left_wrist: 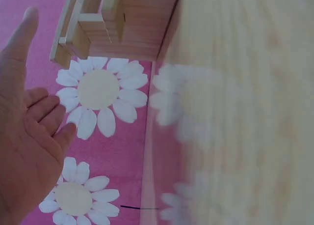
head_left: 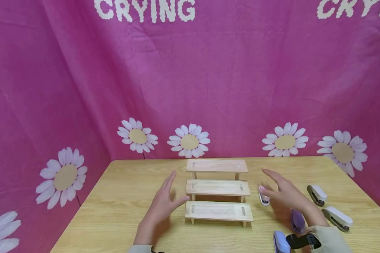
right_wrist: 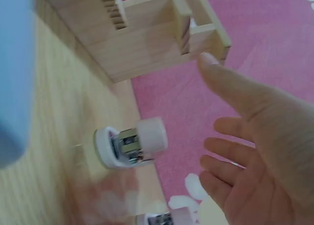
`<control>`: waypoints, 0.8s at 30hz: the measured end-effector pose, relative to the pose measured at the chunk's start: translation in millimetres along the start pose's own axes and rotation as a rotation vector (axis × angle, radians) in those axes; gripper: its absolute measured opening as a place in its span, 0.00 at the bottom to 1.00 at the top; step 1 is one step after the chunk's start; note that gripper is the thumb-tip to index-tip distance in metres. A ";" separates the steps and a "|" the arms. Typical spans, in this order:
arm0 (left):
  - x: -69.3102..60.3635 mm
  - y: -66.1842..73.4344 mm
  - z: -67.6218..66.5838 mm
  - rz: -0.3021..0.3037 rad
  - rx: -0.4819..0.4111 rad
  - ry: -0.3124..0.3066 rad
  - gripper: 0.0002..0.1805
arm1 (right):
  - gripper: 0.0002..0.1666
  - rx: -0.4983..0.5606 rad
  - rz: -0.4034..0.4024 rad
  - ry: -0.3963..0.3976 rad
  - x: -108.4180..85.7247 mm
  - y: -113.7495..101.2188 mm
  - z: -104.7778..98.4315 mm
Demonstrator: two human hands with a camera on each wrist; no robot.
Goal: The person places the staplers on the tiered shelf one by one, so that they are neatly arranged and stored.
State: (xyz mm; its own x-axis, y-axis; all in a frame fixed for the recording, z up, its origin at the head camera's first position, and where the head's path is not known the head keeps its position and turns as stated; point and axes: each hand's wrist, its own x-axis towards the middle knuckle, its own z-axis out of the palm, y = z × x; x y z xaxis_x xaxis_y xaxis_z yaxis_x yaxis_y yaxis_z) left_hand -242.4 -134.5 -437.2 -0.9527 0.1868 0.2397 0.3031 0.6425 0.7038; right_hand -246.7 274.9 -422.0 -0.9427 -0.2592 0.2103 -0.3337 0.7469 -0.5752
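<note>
A three-tier wooden stand [head_left: 220, 211] stands on the table between the two hands; its side shows in the left wrist view [left_wrist: 142, 28] and the right wrist view [right_wrist: 142, 43]. The left hand [head_left: 159, 207] is held off the stand's left side, fingers extended and thumb spread, holding nothing. To the right, the right hand [head_left: 288, 195] hovers with fingers extended, also empty. A pink stapler [head_left: 264, 196] lies by its thumb, between it and the stand. Under the right forearm are a purple stapler [head_left: 298, 221] and a blue one [head_left: 281, 242].
Two white staplers [head_left: 318, 194] [head_left: 338, 217] lie on the right part of the wooden table [head_left: 114, 211]. Behind the table hangs a pink cloth [head_left: 209, 88] with daisies and white lettering; it also runs along the left side.
</note>
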 end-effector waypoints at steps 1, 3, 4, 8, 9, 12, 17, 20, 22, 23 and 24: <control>-1.7 -1.3 -0.2 0.004 -0.006 -0.005 0.54 | 0.49 -0.002 0.000 -0.013 -0.5 2.1 1.0; -4.7 -3.7 -0.4 0.011 -0.013 -0.020 0.52 | 0.48 -0.008 -0.007 -0.024 -1.4 6.0 3.1; -6.1 -4.6 -0.7 0.012 -0.016 -0.030 0.52 | 0.48 -0.011 -0.015 -0.028 -1.6 7.9 4.1; -10.9 -9.1 -1.7 0.024 -0.031 -0.077 0.49 | 0.46 -0.006 -0.037 -0.044 -2.5 13.3 7.7; -12.3 -10.4 -1.7 0.028 -0.032 -0.088 0.48 | 0.45 -0.008 -0.042 -0.054 -2.7 14.3 8.8; -13.6 -12.7 -2.4 0.042 -0.046 -0.126 0.48 | 0.43 -0.009 -0.043 -0.075 -2.7 16.2 9.9; -20.5 -17.9 -0.7 0.062 -0.078 -0.204 0.46 | 0.42 0.005 -0.021 -0.110 -4.6 20.3 13.9; -22.1 -19.4 0.8 0.083 -0.097 -0.246 0.43 | 0.42 0.022 -0.002 -0.137 -4.1 22.2 14.6; -21.4 -20.5 1.6 0.096 -0.116 -0.270 0.42 | 0.42 0.035 0.012 -0.149 -3.3 23.2 14.3; -20.7 -20.8 1.8 0.101 -0.123 -0.280 0.42 | 0.42 0.040 0.009 -0.154 -3.0 23.9 14.1; -20.1 -21.2 1.9 0.106 -0.135 -0.291 0.41 | 0.41 0.040 0.006 -0.155 -2.4 24.8 14.4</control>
State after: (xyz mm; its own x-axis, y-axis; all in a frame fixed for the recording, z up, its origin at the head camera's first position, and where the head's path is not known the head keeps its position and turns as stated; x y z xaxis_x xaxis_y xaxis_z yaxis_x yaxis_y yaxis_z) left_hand -229.7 -150.5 -458.2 -0.8762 0.4643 0.1295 0.3829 0.5072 0.7721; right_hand -252.9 285.3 -448.2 -0.9334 -0.3490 0.0841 -0.3256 0.7246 -0.6074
